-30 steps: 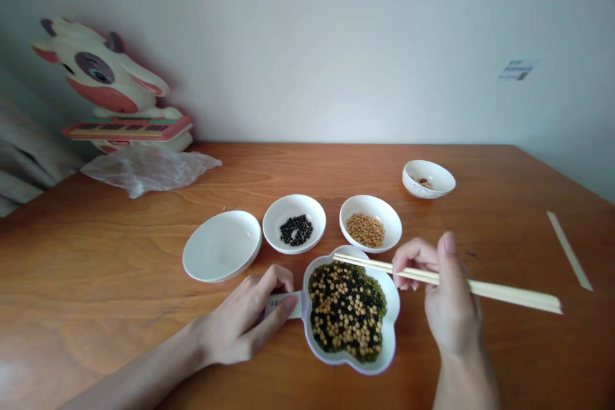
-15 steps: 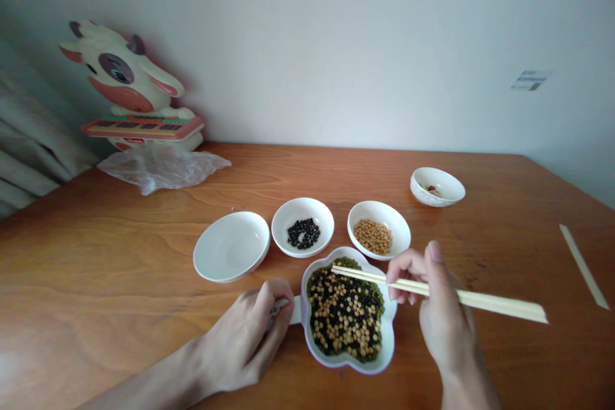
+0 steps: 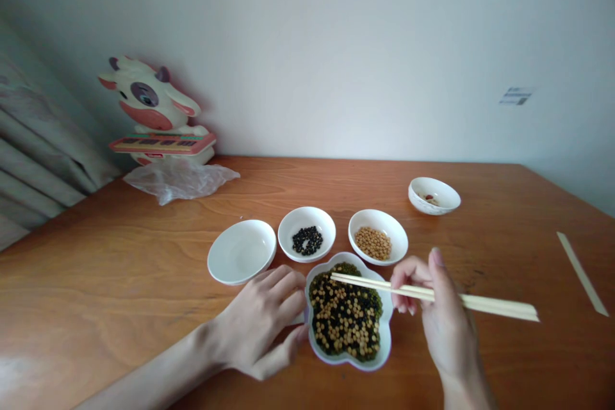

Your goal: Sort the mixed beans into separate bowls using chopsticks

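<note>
A white flower-shaped dish (image 3: 388, 346) near the table's front edge holds mixed black, yellow and green beans. My left hand (image 3: 262, 323) rests against its left side, fingers curled round the rim and covering the handle. My right hand (image 3: 439, 317) grips a pair of wooden chopsticks (image 3: 485, 303); their tips hover over the far part of the dish, with nothing visibly pinched. Behind the dish stand three small white bowls: an empty one (image 3: 241, 251), one with black beans (image 3: 307, 232), one with yellow beans (image 3: 378, 236).
A fourth white bowl (image 3: 434, 195) with a few reddish bits sits further back right. A paper chopstick sleeve (image 3: 582, 273) lies at the right. A cow-shaped toy (image 3: 154, 112) and crumpled clear plastic (image 3: 180, 176) stand at the back left by the wall.
My left hand has slid forward from the handle to the dish's left rim. The chopsticks stay above the dish. The view has shifted to the left and slightly upward.
</note>
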A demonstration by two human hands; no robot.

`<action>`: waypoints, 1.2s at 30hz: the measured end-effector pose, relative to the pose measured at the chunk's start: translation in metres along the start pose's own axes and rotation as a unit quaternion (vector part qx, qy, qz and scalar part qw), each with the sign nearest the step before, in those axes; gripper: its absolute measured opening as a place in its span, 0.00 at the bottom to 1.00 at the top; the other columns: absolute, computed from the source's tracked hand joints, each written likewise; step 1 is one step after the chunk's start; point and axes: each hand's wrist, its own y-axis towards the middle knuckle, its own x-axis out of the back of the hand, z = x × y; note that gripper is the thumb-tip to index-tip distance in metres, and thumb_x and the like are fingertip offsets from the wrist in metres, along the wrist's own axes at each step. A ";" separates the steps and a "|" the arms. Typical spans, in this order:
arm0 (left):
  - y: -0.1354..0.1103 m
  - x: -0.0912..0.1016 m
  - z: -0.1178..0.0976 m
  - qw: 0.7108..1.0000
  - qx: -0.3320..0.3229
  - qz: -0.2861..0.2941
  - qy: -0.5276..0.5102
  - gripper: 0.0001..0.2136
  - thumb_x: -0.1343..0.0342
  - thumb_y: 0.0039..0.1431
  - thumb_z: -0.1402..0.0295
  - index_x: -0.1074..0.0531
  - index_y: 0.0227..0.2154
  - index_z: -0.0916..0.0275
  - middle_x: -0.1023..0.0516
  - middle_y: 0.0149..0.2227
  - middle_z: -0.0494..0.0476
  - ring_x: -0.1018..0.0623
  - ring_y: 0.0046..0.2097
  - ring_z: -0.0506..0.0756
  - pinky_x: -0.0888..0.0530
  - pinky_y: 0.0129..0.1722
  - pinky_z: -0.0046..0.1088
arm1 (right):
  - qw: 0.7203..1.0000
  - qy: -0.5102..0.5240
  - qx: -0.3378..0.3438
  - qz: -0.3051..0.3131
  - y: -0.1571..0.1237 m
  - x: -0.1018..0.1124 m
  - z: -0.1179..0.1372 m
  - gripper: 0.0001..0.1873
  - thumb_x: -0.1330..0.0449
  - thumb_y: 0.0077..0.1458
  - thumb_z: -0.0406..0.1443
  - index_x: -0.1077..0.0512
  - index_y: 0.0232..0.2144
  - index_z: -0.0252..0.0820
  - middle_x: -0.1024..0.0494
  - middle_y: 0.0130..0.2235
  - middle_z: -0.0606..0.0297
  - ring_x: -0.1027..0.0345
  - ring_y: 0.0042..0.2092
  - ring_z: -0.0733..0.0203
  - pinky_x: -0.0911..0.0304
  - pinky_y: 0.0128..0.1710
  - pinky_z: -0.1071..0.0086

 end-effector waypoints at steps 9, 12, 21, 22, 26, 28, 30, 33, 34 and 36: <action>-0.002 -0.013 0.008 0.996 -0.036 0.021 0.080 0.16 0.44 0.59 0.51 0.35 0.33 0.58 0.27 0.30 0.55 0.30 0.30 0.57 0.36 0.27 0.36 | 0.998 0.038 0.051 -0.025 0.008 0.002 -0.002 0.39 0.57 0.67 0.60 0.27 0.20 0.41 0.30 0.19 0.62 0.39 0.23 0.63 0.45 0.24 0.68; -0.010 -0.017 0.008 0.999 -0.033 0.001 0.026 0.18 0.42 0.60 0.48 0.34 0.35 0.59 0.26 0.33 0.56 0.28 0.31 0.56 0.34 0.28 0.35 | 0.997 0.046 0.059 -0.032 0.013 0.001 -0.004 0.38 0.57 0.68 0.59 0.27 0.20 0.42 0.29 0.20 0.62 0.39 0.23 0.63 0.45 0.24 0.69; -0.013 -0.023 0.002 0.998 0.056 -0.031 -0.026 0.22 0.38 0.60 0.44 0.35 0.33 0.59 0.25 0.34 0.55 0.27 0.33 0.54 0.32 0.28 0.31 | 0.995 0.045 0.071 -0.048 0.015 -0.010 -0.003 0.37 0.55 0.68 0.58 0.25 0.21 0.43 0.28 0.20 0.61 0.37 0.24 0.61 0.45 0.24 0.68; -0.013 -0.024 0.002 0.997 0.060 -0.029 -0.025 0.23 0.39 0.61 0.44 0.36 0.32 0.59 0.27 0.31 0.53 0.29 0.30 0.53 0.36 0.26 0.31 | 0.995 0.045 0.070 -0.050 0.015 -0.011 -0.002 0.36 0.55 0.68 0.58 0.25 0.21 0.43 0.28 0.20 0.61 0.37 0.24 0.61 0.45 0.24 0.67; -0.015 -0.023 0.000 0.997 0.070 -0.030 -0.032 0.23 0.39 0.62 0.45 0.39 0.29 0.58 0.29 0.26 0.50 0.33 0.25 0.51 0.42 0.24 0.31 | 0.996 0.029 0.069 -0.051 0.014 -0.009 -0.001 0.37 0.55 0.68 0.58 0.24 0.21 0.42 0.28 0.20 0.62 0.38 0.23 0.62 0.45 0.24 0.67; -0.015 -0.021 -0.001 0.996 0.081 -0.029 -0.037 0.22 0.39 0.62 0.46 0.39 0.29 0.58 0.29 0.27 0.50 0.33 0.25 0.51 0.42 0.24 0.31 | 0.996 0.014 0.068 -0.052 0.014 -0.007 -0.002 0.37 0.55 0.67 0.59 0.25 0.21 0.43 0.28 0.19 0.62 0.38 0.23 0.63 0.45 0.24 0.68; -0.015 -0.020 -0.001 0.994 0.093 -0.028 -0.042 0.22 0.39 0.62 0.47 0.39 0.29 0.58 0.29 0.28 0.50 0.33 0.26 0.51 0.42 0.25 0.30 | 0.996 0.002 0.069 -0.052 0.014 -0.005 -0.001 0.37 0.54 0.67 0.58 0.25 0.21 0.43 0.27 0.20 0.63 0.38 0.23 0.63 0.45 0.24 0.68; -0.013 -0.020 0.000 0.992 0.108 -0.025 -0.060 0.22 0.38 0.61 0.46 0.38 0.30 0.59 0.29 0.30 0.51 0.33 0.28 0.51 0.40 0.26 0.30 | 0.996 -0.005 0.071 -0.058 0.012 -0.005 -0.001 0.37 0.56 0.67 0.59 0.25 0.20 0.43 0.27 0.20 0.62 0.39 0.23 0.62 0.45 0.24 0.67; -0.012 -0.020 0.001 0.991 0.115 -0.023 -0.072 0.22 0.38 0.60 0.47 0.38 0.30 0.59 0.30 0.30 0.51 0.33 0.28 0.51 0.40 0.27 0.29 | 0.996 -0.012 0.071 -0.059 0.012 -0.005 -0.001 0.37 0.56 0.67 0.59 0.25 0.21 0.43 0.28 0.20 0.62 0.39 0.23 0.62 0.45 0.24 0.67; -0.011 -0.021 0.002 0.986 0.132 -0.015 -0.103 0.23 0.37 0.59 0.47 0.40 0.29 0.59 0.30 0.31 0.51 0.34 0.29 0.51 0.39 0.28 0.29 | 0.995 -0.035 0.069 -0.057 0.011 -0.005 -0.001 0.38 0.57 0.67 0.60 0.25 0.21 0.44 0.28 0.20 0.62 0.39 0.24 0.61 0.45 0.25 0.66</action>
